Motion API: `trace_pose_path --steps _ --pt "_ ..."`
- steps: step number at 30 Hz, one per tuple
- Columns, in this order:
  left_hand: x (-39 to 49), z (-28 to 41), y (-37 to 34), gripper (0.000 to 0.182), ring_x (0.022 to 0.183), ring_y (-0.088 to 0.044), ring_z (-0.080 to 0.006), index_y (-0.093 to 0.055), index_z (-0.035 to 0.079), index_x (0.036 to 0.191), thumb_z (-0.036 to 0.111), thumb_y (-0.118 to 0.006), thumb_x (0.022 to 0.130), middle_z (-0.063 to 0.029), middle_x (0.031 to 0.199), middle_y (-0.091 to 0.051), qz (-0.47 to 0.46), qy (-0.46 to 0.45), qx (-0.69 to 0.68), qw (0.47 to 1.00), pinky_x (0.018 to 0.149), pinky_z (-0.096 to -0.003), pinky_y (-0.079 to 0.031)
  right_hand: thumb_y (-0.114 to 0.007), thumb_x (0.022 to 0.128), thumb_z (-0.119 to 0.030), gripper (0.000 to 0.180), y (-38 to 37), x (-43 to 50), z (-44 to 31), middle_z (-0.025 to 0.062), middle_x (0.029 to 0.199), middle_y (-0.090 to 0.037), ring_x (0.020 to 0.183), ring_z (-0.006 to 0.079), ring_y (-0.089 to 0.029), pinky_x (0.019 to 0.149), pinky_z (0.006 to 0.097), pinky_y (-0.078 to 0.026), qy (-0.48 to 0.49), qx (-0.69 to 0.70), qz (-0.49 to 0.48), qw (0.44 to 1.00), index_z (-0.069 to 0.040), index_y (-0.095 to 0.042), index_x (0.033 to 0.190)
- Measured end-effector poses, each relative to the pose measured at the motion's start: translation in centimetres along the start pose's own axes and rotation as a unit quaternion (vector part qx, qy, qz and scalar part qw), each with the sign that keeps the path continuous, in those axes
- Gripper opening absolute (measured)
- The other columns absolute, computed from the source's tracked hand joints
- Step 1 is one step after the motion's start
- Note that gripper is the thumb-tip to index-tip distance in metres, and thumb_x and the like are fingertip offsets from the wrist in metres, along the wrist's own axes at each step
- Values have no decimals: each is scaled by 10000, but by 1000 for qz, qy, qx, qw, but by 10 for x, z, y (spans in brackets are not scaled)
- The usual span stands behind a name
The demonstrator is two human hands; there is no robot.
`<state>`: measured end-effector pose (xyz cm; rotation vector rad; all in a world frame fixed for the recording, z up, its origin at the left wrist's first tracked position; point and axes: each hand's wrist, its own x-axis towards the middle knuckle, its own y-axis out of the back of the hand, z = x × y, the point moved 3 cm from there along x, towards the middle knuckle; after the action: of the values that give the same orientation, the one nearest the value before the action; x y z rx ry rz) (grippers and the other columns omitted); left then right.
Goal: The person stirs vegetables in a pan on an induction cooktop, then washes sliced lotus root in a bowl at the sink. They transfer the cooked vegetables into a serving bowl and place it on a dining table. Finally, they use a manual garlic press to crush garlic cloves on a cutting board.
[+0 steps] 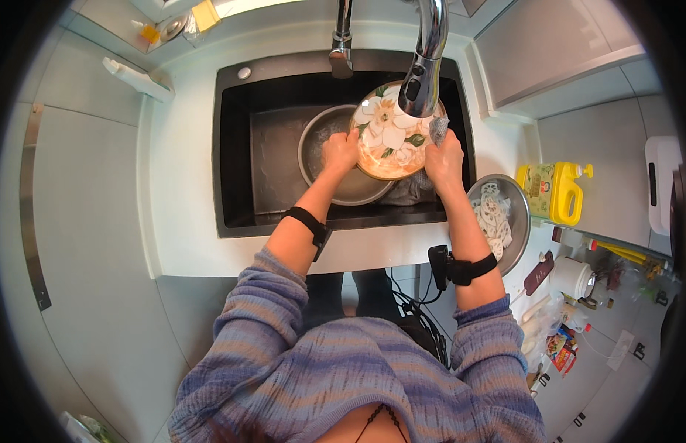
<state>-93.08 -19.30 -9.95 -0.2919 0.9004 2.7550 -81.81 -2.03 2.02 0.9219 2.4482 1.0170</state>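
Observation:
A round plate with a white flower pattern and a gold rim [388,133] is tilted over the sink between my two hands. My left hand [339,152] grips its left edge. On the opposite edge, my right hand [446,160] holds the plate together with a grey cloth [439,130], part of which shows above the fingers. Below the plate, a round metal basin [351,191] holding some water stands in the dark sink [274,166]. More grey cloth [406,191] lies beside the basin, partly hidden by the plate and my right arm.
The pull-out faucet head [420,88] hangs over the plate's upper right. A steel bowl of sliced lotus root [493,219] sits right of the sink, near a yellow detergent jug [564,194]. A white spray bottle [138,80] stands at the left.

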Motion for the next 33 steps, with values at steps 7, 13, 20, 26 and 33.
trace_pose_path --steps 7,13,20,26,33 --pt "48 95 70 514 1023 -560 -329 -421 -9 1295 36 -621 824 -205 1180 -507 137 -341 -78 927 815 -369 -503 -471 792 68 331 -15 -9 34 160 1053 -631 919 217 -621 813 336 -486 -223 401 -65 886 87 -551 1113" --pt "62 95 70 220 812 -641 -260 -578 6 1042 8 -562 823 -145 983 -614 72 -291 -74 951 758 -356 -512 -464 787 105 396 -25 -17 31 163 1104 -607 963 228 -610 857 324 -470 -221 437 -57 870 90 -515 1179" --pt "28 73 65 492 1052 -530 -347 -438 -32 1259 49 -623 811 -234 1161 -499 126 -296 -52 945 907 -402 -446 -449 769 109 424 -35 -19 44 159 1108 -607 971 238 -608 868 326 -467 -244 464 -62 849 84 -518 1187" --pt "-40 1 5 502 967 -611 -242 -466 -81 1204 132 -682 804 -207 1120 -602 -22 35 -151 988 842 -346 -483 -466 784 62 370 -40 -28 43 174 1075 -620 987 267 -611 878 335 -458 -184 406 -11 895 80 -518 1150" --pt "-23 -15 -34 321 807 -635 -205 -539 -69 1150 133 -588 906 -164 1027 -640 -44 215 -417 882 699 -332 -529 -493 799 0 321 -34 -39 29 251 1041 -606 1041 392 -575 903 412 -424 -49 179 53 981 71 -480 1112"
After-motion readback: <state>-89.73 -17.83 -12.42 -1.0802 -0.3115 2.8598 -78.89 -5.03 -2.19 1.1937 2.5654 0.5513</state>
